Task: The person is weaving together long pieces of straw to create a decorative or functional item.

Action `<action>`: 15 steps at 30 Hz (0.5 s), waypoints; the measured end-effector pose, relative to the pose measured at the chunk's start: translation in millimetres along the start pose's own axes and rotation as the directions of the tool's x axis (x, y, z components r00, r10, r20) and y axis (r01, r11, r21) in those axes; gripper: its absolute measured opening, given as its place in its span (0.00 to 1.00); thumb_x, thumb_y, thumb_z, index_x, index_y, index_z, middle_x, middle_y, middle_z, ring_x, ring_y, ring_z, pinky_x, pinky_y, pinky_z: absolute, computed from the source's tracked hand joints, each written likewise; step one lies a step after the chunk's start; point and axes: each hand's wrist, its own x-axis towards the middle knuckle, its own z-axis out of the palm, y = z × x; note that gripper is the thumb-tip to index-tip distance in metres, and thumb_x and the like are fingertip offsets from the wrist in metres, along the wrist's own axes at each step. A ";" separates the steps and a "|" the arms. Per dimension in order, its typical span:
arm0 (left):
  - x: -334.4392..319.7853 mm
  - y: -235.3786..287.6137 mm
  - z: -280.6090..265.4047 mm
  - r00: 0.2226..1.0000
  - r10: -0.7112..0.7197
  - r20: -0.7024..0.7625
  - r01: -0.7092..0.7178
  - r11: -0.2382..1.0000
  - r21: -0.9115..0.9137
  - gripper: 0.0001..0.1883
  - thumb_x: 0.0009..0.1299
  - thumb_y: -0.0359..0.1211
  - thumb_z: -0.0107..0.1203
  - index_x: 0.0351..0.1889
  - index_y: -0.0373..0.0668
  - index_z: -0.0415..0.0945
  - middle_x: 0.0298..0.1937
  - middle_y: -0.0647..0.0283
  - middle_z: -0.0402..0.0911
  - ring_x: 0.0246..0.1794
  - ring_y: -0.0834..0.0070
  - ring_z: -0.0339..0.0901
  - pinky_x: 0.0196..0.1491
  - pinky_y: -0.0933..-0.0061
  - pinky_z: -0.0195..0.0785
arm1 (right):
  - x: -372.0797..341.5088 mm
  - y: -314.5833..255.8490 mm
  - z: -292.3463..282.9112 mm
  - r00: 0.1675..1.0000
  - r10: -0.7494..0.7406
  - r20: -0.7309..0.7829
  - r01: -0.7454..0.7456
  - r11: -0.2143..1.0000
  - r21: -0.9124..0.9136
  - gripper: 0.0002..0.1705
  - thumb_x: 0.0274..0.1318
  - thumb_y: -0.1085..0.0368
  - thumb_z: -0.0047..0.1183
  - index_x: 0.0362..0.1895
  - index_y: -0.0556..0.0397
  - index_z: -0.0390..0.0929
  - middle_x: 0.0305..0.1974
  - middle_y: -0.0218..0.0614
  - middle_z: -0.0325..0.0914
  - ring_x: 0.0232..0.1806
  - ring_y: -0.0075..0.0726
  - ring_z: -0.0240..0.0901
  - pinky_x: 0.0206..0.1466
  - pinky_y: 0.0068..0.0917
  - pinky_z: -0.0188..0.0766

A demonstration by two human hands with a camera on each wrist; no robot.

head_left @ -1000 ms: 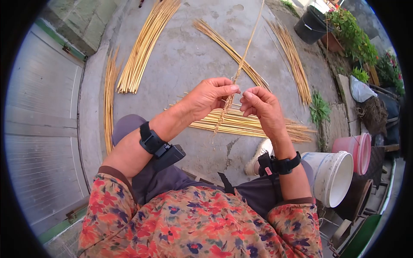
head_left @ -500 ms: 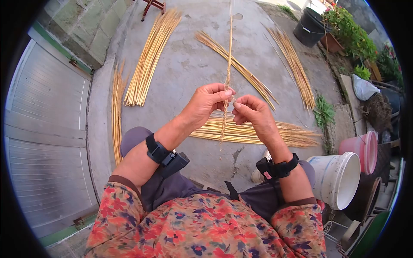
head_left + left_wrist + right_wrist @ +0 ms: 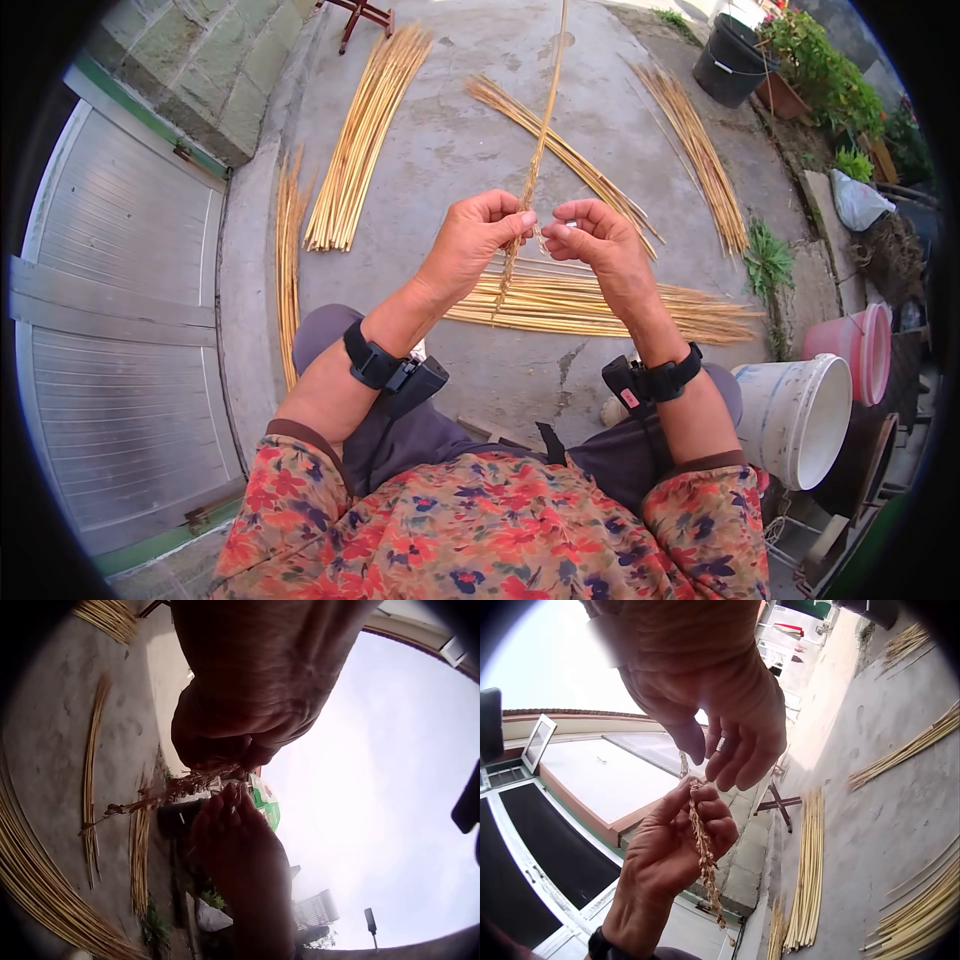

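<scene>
My left hand [image 3: 482,230] pinches a long dry stalk [image 3: 549,105] between thumb and fingers. The stalk rises away from me, and its brown seed head [image 3: 703,851] hangs below the grip, along the left palm in the right wrist view. Close beside it is my right hand [image 3: 605,250], its fingers bent and a ring [image 3: 721,744] on one of them. A gap shows between the right thumb and forefinger in the right wrist view, with nothing gripped there. A thin pale wisp hangs from the stalk near the right fingertips.
Bundles of straw-coloured stalks lie on the concrete: one crosswise [image 3: 600,305] below the hands, one at left [image 3: 365,150], others farther off. White [image 3: 800,420] and pink [image 3: 850,350] buckets stand at right. A metal door [image 3: 130,300] is at left.
The right fingers came in to the seed head half a second ago, then parted and drew slightly right. The stalk stood nearly upright then and now leans right at the top.
</scene>
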 end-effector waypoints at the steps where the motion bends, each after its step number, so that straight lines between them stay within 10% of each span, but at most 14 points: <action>1: -0.6 1.3 0.3 1.000 -0.003 0.000 0.003 1.000 0.002 0.06 0.64 0.31 0.55 0.33 0.38 0.74 0.28 0.70 0.75 0.29 0.86 0.70 0.35 0.83 0.64 | 1.2 2.1 2.2 1.000 0.002 0.000 -0.002 1.000 0.003 0.13 0.53 0.66 0.52 0.41 0.60 0.70 0.30 0.34 0.75 0.33 0.25 0.74 0.38 0.20 0.71; 15: -2.0 5.4 -1.7 1.000 0.014 -0.020 -0.010 0.988 0.157 0.07 0.64 0.33 0.54 0.32 0.37 0.75 0.26 0.70 0.74 0.27 0.86 0.68 0.33 0.83 0.62 | 12.7 2.3 6.5 0.990 0.081 0.119 -0.091 0.993 0.074 0.15 0.51 0.69 0.50 0.44 0.61 0.69 0.32 0.34 0.75 0.31 0.22 0.72 0.36 0.19 0.70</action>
